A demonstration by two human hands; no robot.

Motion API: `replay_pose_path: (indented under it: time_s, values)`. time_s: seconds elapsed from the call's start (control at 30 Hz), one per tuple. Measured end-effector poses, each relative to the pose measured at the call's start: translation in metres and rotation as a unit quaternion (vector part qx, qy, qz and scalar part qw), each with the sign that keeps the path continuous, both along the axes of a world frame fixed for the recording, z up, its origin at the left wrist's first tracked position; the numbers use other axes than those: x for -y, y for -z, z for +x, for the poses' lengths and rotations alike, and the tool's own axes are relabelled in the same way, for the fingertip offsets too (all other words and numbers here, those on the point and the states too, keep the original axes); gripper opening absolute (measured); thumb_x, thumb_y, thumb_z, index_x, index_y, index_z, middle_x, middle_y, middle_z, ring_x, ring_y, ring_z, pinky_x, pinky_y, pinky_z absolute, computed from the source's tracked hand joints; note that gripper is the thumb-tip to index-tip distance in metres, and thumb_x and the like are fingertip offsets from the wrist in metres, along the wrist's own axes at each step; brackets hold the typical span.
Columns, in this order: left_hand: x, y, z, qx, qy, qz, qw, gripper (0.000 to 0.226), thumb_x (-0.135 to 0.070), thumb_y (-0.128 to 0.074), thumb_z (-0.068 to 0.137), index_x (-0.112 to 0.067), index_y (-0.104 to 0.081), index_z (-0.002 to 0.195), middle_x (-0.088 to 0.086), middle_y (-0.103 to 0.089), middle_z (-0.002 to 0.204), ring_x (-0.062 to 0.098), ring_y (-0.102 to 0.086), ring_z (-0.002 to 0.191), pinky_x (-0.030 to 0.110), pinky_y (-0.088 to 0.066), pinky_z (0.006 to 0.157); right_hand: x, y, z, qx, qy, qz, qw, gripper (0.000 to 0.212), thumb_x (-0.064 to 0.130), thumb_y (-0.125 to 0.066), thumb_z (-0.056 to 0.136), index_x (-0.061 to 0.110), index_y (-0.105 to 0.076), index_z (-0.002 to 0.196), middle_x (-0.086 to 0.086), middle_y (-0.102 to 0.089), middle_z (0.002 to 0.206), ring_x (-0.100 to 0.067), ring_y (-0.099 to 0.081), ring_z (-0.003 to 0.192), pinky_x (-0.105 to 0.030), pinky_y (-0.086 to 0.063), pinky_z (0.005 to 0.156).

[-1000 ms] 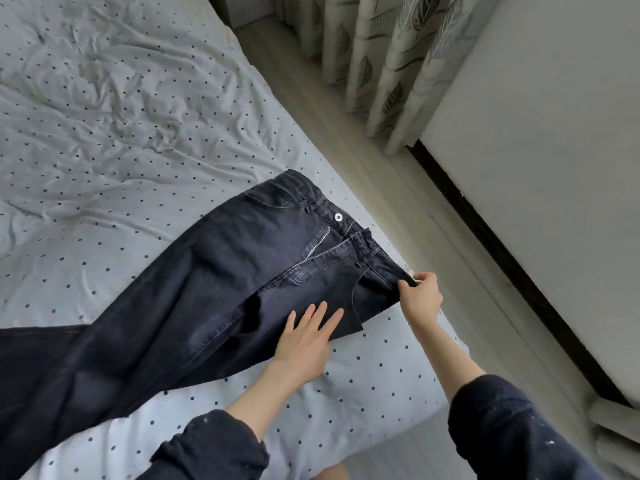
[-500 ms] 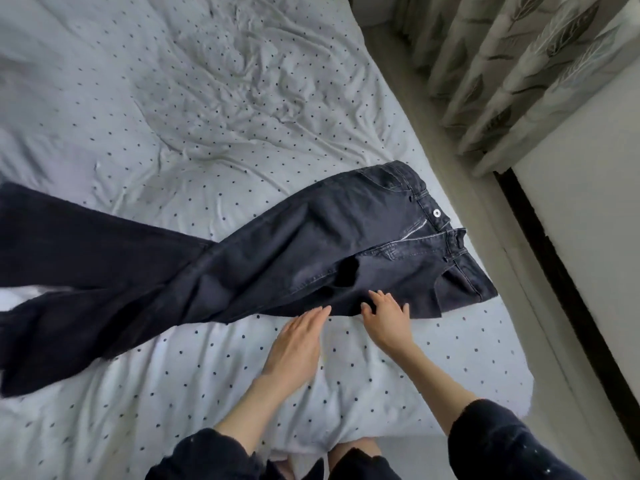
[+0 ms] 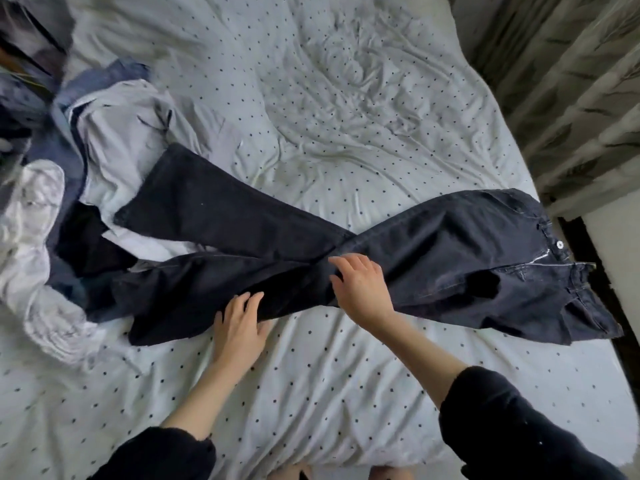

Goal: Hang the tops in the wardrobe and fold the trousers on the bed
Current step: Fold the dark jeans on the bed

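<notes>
Occlusions and blur, head view
Clothes pile (image 3: 52,188) was motion-blurred and cut by the left edge; garment types unreadable. Jeans (image 3: 433,265) hid the right hand's (image 3: 362,289) fingertips' contact. Sleeves ran off bottom.

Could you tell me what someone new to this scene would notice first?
The dark jeans stretch across the dotted bed, waistband at the right edge, legs spread apart toward the left. Both hands lie on them: the left hand flat at the near leg's edge, the right hand on the thigh. A rumpled pile of clothes sits at the far left.
</notes>
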State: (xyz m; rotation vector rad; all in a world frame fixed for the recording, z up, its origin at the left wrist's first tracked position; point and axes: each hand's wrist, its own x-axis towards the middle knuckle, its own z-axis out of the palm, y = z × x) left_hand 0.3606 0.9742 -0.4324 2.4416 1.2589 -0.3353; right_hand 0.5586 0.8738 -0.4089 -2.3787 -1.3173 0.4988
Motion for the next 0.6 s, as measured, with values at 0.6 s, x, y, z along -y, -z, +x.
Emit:
replay_pose_path:
  time_s: [0.6]
  values:
    - [-0.062,-0.022,-0.01,0.058,0.092,0.03,0.994,0.027,-0.019,-0.049,0.086,-0.014,-0.047,0.113,0.0,-0.063,0.096,0.022,-0.062,0.082,0.027,-0.034,0.064,-0.06,-0.015,-0.023,0.108,-0.102,-0.136,0.98,0.024,0.028,-0.05,0.092,0.023,-0.065,0.11,0.001,-0.052,0.107,-0.02,-0.045,0.104,-0.034,-0.022,0.091]
